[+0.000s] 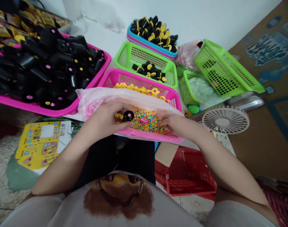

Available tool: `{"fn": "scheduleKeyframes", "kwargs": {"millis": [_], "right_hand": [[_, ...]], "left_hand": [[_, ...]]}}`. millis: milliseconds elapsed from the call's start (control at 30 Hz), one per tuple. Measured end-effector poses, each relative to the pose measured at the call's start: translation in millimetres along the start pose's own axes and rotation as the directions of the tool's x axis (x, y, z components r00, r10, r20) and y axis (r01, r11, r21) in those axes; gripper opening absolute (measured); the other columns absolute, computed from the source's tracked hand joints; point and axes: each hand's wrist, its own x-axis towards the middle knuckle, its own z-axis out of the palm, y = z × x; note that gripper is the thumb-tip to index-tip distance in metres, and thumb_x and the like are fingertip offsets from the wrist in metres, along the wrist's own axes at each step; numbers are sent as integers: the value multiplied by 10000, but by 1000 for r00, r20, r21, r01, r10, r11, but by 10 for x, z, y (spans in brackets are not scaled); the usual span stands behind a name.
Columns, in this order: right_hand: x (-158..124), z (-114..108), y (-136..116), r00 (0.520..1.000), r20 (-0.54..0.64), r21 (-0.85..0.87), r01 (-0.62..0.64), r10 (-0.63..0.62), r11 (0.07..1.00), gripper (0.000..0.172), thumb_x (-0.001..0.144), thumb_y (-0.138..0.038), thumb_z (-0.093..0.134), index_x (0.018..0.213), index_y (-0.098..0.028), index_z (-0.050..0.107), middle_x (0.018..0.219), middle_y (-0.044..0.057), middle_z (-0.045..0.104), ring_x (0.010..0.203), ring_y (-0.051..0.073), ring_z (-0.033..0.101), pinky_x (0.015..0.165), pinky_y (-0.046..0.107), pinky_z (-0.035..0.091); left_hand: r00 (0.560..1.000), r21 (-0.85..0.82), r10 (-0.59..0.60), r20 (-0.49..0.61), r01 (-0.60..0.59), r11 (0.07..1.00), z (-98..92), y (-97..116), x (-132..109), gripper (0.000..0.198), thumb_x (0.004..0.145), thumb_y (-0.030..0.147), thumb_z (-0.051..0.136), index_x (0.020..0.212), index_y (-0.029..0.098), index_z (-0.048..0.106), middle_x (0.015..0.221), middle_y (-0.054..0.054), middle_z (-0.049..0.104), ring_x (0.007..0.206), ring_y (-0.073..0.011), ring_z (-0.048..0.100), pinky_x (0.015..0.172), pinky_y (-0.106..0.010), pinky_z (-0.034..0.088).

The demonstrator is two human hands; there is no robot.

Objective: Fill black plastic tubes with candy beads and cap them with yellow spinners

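Observation:
My left hand (pixel 103 118) is closed around a small black cylindrical part (pixel 128 116) with a pink dot at its centre, held over a bed of tiny multicoloured beads (pixel 147 114). The beads lie in a plastic-lined pink tray close to my body. On the right side of the beads, my right hand (pixel 177 124) has its fingertips pinched at a yellow ring (pixel 163 129), partly hidden by the fingers. A small pink piece (pixel 143 120) rests on the beads between the hands. Translucent plastic sheeting (pixel 103 94) hangs over the tray's far and left sides.
Yellow rings (pixel 134 88) fill a pink basket behind the beads. Beyond it are a green basket (pixel 125 52) and a blue basket (pixel 132 34) with black-and-yellow parts. Black cylinders heap in a large pink tray (pixel 68 108) at left. A small fan (pixel 225 121) stands right.

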Motion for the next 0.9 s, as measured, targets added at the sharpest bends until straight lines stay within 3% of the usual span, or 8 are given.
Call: {"fn": "scheduleKeyframes", "kwargs": {"millis": [133,267,333,400,500,667,800,900], "right_hand": [[-110,-1,-16,999,-44,10,-30,31,999,259,730,23,558,659,-211,646,764,32,715,698,169,666,677,292,535],[-252,-118,-339,967,-245,31,-66,71,997,185,865,-82,576,920,-214,694,850,27,767,687,171,699,647,291,530],[-288,-123,-580,877,-478,53,-16,40,998,117,947,-175,620,1017,-227,698,929,40,802,756,194,754,683,310,578],[-286,-72,-814,739,-671,7,78,-53,997,133,990,-215,654,1102,-262,707,995,29,825,850,208,793,763,324,633],[-250,49,-1049,581,-776,-182,164,-244,969,404,1001,-135,651,1358,-325,656,1145,15,825,1012,221,804,914,340,665],[-206,170,-1083,543,-753,-196,354,-372,914,662,1038,-113,576,1629,-369,420,1290,34,778,1196,228,752,1027,385,657],[-190,243,-1065,513,-791,-140,380,-335,914,677,1016,-50,570,1599,-379,471,1267,42,780,1195,218,747,1032,396,652],[-188,326,-1114,499,-816,-112,359,-292,927,697,998,-32,591,1583,-397,490,1260,26,784,1172,221,753,1006,402,661]], "left_hand": [[1000,0,-15,27,15,1000,4,-11,-6,227,854,321,774,1025,191,702,974,-35,775,897,-209,745,808,-338,610],[1000,-88,-23,18,25,996,19,18,-21,243,827,343,780,914,199,604,1043,-69,763,984,-242,747,834,-372,607],[999,-188,-45,17,48,981,35,80,-27,296,808,336,798,880,213,538,1030,-70,758,967,-239,750,819,-371,605],[996,-289,-73,43,83,954,60,178,-40,327,809,323,805,879,225,501,965,-44,737,882,-213,739,754,-345,593],[993,-416,-70,94,103,903,124,338,-90,328,855,328,798,932,237,493,919,-4,679,804,-171,691,676,-302,554],[998,-526,18,54,13,850,268,434,-246,299,977,418,715,1055,258,475,969,-12,637,870,-161,658,723,-292,553],[998,-616,55,10,-37,787,369,423,-329,365,1019,569,600,1187,276,460,1054,-41,632,909,-159,670,718,-277,560],[1000,-677,-6,22,20,736,443,439,-350,491,1007,691,507,1280,290,432,1106,-69,638,908,-170,676,733,-295,569]]}}
